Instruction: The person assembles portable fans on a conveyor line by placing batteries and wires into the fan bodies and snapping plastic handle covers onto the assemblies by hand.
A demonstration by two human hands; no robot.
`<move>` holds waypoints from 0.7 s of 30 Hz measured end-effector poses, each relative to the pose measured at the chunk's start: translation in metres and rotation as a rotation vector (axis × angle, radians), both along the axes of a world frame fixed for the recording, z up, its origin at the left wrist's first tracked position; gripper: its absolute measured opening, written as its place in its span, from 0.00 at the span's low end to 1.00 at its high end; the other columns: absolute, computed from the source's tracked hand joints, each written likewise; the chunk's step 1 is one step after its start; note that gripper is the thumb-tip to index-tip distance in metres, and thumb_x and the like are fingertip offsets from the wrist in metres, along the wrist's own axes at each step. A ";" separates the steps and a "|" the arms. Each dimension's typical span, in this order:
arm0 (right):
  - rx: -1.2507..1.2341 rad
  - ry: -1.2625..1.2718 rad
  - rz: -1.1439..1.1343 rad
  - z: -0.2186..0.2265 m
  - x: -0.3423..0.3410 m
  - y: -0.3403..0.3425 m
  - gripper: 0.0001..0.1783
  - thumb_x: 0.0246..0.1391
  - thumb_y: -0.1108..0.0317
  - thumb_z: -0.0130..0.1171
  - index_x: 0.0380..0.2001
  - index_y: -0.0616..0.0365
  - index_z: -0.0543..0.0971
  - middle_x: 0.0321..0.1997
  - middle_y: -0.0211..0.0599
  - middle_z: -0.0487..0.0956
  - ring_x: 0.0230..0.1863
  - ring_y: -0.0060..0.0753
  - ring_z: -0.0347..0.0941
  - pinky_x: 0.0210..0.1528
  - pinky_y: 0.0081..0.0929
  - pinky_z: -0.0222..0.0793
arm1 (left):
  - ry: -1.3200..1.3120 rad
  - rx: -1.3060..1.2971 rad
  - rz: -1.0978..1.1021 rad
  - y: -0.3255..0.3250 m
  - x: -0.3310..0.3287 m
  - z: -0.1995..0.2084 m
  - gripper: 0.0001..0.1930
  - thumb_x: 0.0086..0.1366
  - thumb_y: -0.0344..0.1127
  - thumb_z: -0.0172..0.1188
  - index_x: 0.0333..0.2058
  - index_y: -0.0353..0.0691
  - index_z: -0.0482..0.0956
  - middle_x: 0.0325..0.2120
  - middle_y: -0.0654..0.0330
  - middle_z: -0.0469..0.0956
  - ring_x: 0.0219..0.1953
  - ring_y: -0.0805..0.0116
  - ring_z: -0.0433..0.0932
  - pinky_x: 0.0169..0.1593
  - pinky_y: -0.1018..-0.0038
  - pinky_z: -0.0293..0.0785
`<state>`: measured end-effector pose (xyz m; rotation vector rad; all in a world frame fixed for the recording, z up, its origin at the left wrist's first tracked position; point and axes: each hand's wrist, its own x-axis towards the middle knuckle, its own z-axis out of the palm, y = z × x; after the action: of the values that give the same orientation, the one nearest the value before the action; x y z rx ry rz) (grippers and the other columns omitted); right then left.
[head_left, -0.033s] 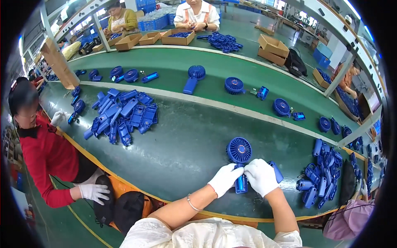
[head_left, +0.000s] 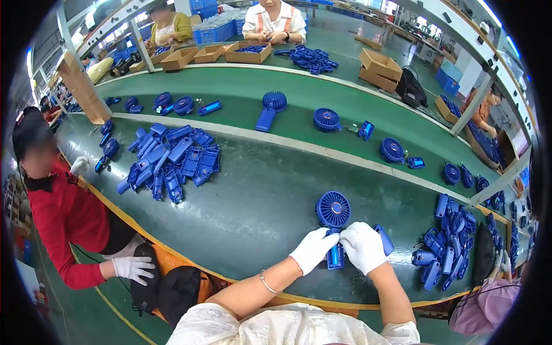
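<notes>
A blue handheld fan lies on the green worktable in front of me, its round grille pointing away. Its open handle shows a lighter blue battery inside. My left hand, in a white glove, grips the handle's left side near the neck. From the right, my white-gloved right hand has its fingertips closed on the same handle; exactly what they pinch there is hidden. Just beyond the right hand lies a loose blue handle cover, partly behind it.
A heap of blue handle shells lies at the left, another blue pile at the right. Beyond a pale divider, several fans rest along the green conveyor. A co-worker in a red sleeve sits left; others work across the line. Metal posts rise at right.
</notes>
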<state>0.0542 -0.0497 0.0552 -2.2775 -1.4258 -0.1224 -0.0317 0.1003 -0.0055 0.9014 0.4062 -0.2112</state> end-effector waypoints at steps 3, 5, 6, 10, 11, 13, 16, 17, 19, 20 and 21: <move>0.073 0.060 -0.013 -0.010 -0.005 0.002 0.03 0.49 0.71 0.63 0.29 0.53 0.81 0.31 0.36 0.78 0.37 0.44 0.76 0.40 0.39 0.73 | -0.073 0.232 -0.018 0.001 0.000 0.001 0.13 0.72 0.39 0.55 0.46 0.36 0.76 0.37 0.62 0.77 0.39 0.76 0.74 0.44 0.74 0.73; 0.124 0.047 -0.065 -0.011 -0.009 0.001 0.03 0.48 0.72 0.64 0.29 0.53 0.81 0.31 0.37 0.78 0.36 0.46 0.76 0.40 0.40 0.73 | -0.183 0.465 0.021 -0.005 -0.001 -0.010 0.15 0.72 0.40 0.54 0.48 0.34 0.76 0.40 0.60 0.79 0.41 0.75 0.75 0.46 0.74 0.73; 0.103 0.036 -0.096 -0.005 -0.010 -0.003 0.03 0.48 0.74 0.64 0.28 0.55 0.80 0.30 0.39 0.78 0.36 0.47 0.76 0.40 0.41 0.72 | -0.192 0.393 0.032 -0.009 -0.001 0.004 0.16 0.72 0.40 0.54 0.47 0.33 0.76 0.39 0.58 0.79 0.40 0.73 0.76 0.47 0.73 0.73; 0.126 0.102 -0.128 -0.002 -0.009 -0.004 0.04 0.46 0.77 0.63 0.27 0.60 0.78 0.29 0.43 0.77 0.34 0.48 0.76 0.39 0.38 0.71 | -0.184 0.375 -0.025 -0.004 0.000 0.017 0.16 0.71 0.41 0.54 0.46 0.33 0.78 0.37 0.56 0.80 0.39 0.73 0.75 0.46 0.73 0.73; 0.118 0.109 -0.123 -0.001 -0.008 -0.003 0.04 0.47 0.78 0.63 0.28 0.60 0.78 0.29 0.43 0.77 0.34 0.48 0.76 0.39 0.38 0.71 | -0.166 0.333 -0.041 -0.004 0.002 0.015 0.15 0.71 0.41 0.53 0.45 0.34 0.78 0.37 0.58 0.80 0.38 0.74 0.75 0.45 0.73 0.72; 0.096 0.108 -0.119 -0.004 -0.006 -0.003 0.05 0.47 0.79 0.63 0.28 0.60 0.78 0.30 0.43 0.77 0.34 0.47 0.76 0.40 0.36 0.71 | -0.183 0.276 -0.055 -0.002 0.002 0.013 0.12 0.70 0.38 0.54 0.44 0.35 0.77 0.34 0.60 0.77 0.36 0.75 0.73 0.42 0.74 0.72; 0.102 0.138 -0.164 -0.006 -0.008 -0.002 0.04 0.48 0.76 0.65 0.28 0.58 0.79 0.30 0.42 0.78 0.35 0.48 0.76 0.40 0.39 0.71 | -0.210 0.259 -0.037 -0.004 0.001 0.011 0.08 0.68 0.34 0.54 0.40 0.36 0.76 0.29 0.63 0.74 0.32 0.77 0.69 0.37 0.74 0.70; 0.099 0.125 -0.153 -0.005 -0.009 -0.001 0.05 0.48 0.77 0.65 0.29 0.58 0.79 0.30 0.42 0.78 0.35 0.47 0.76 0.40 0.38 0.71 | -0.220 0.260 -0.014 -0.005 0.001 0.009 0.07 0.68 0.33 0.53 0.39 0.36 0.76 0.29 0.63 0.74 0.32 0.77 0.69 0.37 0.74 0.70; 0.097 0.123 -0.153 -0.005 -0.011 -0.002 0.05 0.48 0.77 0.65 0.29 0.58 0.79 0.31 0.42 0.78 0.36 0.47 0.76 0.40 0.37 0.71 | -0.223 0.254 -0.012 -0.007 0.001 0.006 0.06 0.67 0.31 0.53 0.37 0.36 0.75 0.29 0.62 0.73 0.32 0.77 0.67 0.38 0.74 0.70; 0.103 0.115 -0.157 -0.005 -0.013 -0.002 0.05 0.48 0.77 0.65 0.30 0.58 0.79 0.31 0.43 0.78 0.36 0.47 0.76 0.41 0.37 0.70 | -0.216 0.252 -0.005 -0.009 -0.001 0.005 0.06 0.67 0.31 0.53 0.37 0.36 0.75 0.29 0.62 0.73 0.32 0.77 0.67 0.38 0.74 0.70; 0.103 0.123 -0.156 -0.005 -0.013 -0.004 0.06 0.48 0.77 0.65 0.31 0.58 0.80 0.31 0.43 0.78 0.36 0.47 0.76 0.41 0.37 0.70 | -0.230 0.269 -0.004 -0.010 0.000 0.005 0.06 0.67 0.31 0.53 0.37 0.36 0.75 0.29 0.62 0.74 0.32 0.77 0.68 0.38 0.74 0.70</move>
<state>0.0413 -0.0537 0.0506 -2.2676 -1.1534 -0.1003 -0.0320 0.0906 -0.0001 1.1770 0.2214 -0.0555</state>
